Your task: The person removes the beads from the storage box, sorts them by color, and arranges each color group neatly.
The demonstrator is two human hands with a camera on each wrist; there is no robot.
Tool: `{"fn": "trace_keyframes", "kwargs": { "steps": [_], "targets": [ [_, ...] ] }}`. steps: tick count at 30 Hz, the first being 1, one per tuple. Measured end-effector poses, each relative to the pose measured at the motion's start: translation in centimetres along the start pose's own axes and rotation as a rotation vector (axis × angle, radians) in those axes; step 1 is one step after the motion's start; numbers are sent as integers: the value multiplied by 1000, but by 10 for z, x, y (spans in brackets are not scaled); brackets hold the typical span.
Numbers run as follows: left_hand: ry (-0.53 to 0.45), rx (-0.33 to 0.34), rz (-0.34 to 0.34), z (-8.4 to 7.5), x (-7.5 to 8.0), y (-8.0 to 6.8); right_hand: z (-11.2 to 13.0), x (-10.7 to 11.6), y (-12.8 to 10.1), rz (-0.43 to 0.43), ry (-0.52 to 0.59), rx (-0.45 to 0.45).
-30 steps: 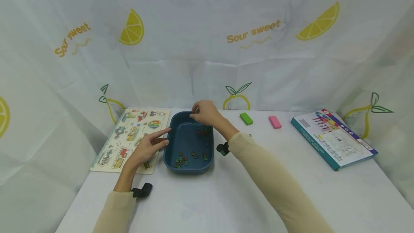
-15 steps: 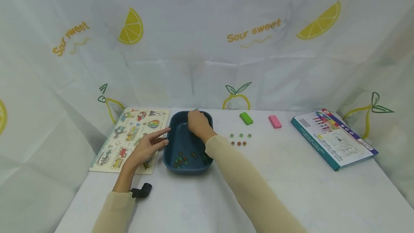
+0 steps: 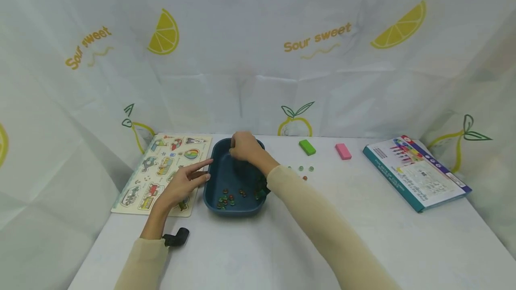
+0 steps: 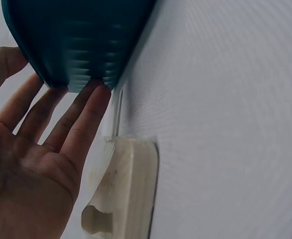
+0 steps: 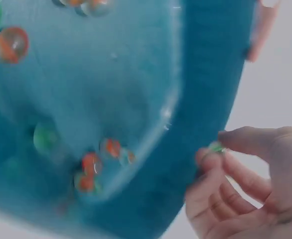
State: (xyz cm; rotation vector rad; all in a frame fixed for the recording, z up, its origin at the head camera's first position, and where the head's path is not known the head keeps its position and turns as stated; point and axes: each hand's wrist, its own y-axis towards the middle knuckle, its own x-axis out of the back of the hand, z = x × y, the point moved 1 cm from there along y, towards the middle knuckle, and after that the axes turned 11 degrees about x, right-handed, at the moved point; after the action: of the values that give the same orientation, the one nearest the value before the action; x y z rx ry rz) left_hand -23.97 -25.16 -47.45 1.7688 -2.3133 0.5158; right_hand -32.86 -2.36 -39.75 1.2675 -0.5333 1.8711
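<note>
My left hand [image 3: 181, 188] touches the left wall of a blue tray [image 3: 225, 173] with straight fingers. In the left wrist view its fingertips rest against the tray's ribbed side [image 4: 93, 55]. Over the far end of the tray is my right hand [image 3: 245, 147]. The right wrist view shows it pinching a small green marble [image 5: 216, 147] between thumb and finger. Inside the tray lie several orange and green marbles [image 5: 91, 163], most of them near the front in the head view. The right hand hides part of the far wall.
Green marbles [image 3: 311, 168] and a red one [image 3: 305, 178] sit right of the tray, partly behind the sleeve. Further off are a green block [image 3: 307, 147], a pink block [image 3: 343, 151] and a boxed book [image 3: 417, 171]. A picture puzzle board [image 3: 161, 169] lies left.
My right hand dipped into the tray, then rose slightly and shifted left at its far end. The sleeve uncovered the marble rows, then partly covered them again. My left hand stays still.
</note>
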Motion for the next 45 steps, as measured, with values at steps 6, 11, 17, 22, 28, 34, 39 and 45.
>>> {"fn": "trace_keyframes", "kwargs": {
  "steps": [6, 11, 17, 22, 28, 34, 39, 45],
  "targets": [
    [-4, 5, 2, 0, 0, -1, -14, 28, -27, -57, 81, 137],
    [0, 3, -6, 2, 0, 0, -38, 43, -61, -66, 113, 192],
    [3, -1, -9, 2, 1, -1, -73, 51, -101, -79, 146, 152],
    [6, 0, -12, 3, 2, -1, -103, 48, -123, -94, 129, 116],
    [11, -2, -14, 4, 1, -1, -133, 38, -137, -83, 95, 75],
    [12, -5, -16, 2, 0, 0, -150, 31, -143, -68, 67, 70],
    [20, -9, -18, 0, -1, 0, -157, 27, -142, -48, 50, 60],
    [22, -11, -18, -1, -1, -1, -159, 23, -140, -26, 56, 57]
  ]
}}
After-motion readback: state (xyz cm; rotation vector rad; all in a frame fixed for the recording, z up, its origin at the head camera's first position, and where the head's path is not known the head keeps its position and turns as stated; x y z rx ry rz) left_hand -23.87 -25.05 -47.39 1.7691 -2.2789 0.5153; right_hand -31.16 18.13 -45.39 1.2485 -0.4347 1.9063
